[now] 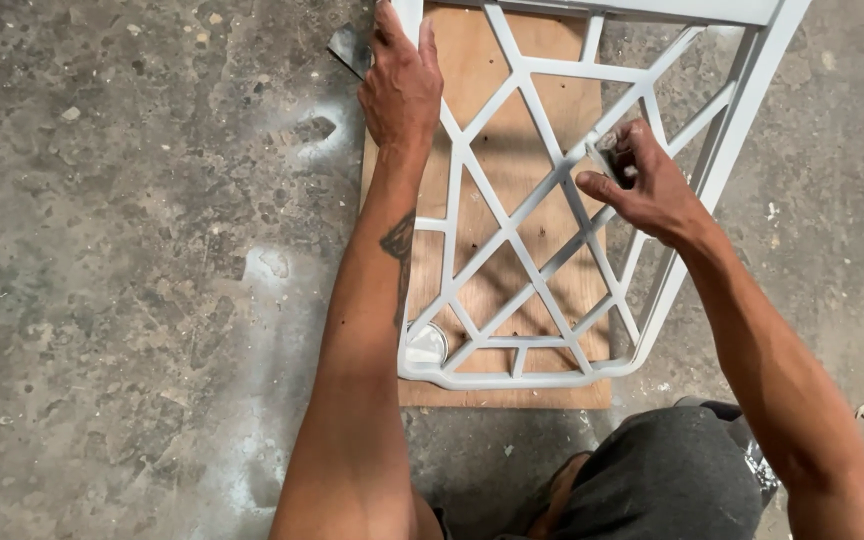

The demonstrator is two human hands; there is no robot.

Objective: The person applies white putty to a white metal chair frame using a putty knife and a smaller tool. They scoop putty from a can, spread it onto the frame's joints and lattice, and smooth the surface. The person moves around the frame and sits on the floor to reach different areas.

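Grey concrete floor (132, 250) carries a plywood board (512, 150), centre frame, under a white lattice frame (512, 380). Left hand (400, 85) grips its upper-left rail; right hand (647, 185) pinches a small sanding pad (612, 158) against a bar. Steady bracing and light, even strokes would serve best.

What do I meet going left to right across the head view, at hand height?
Bare concrete floor → left hand gripping the frame's left edge → pale grey lattice frame over a plywood board → right hand, fingers pinching a small piece of sandpaper → frame's right rail → floor again.
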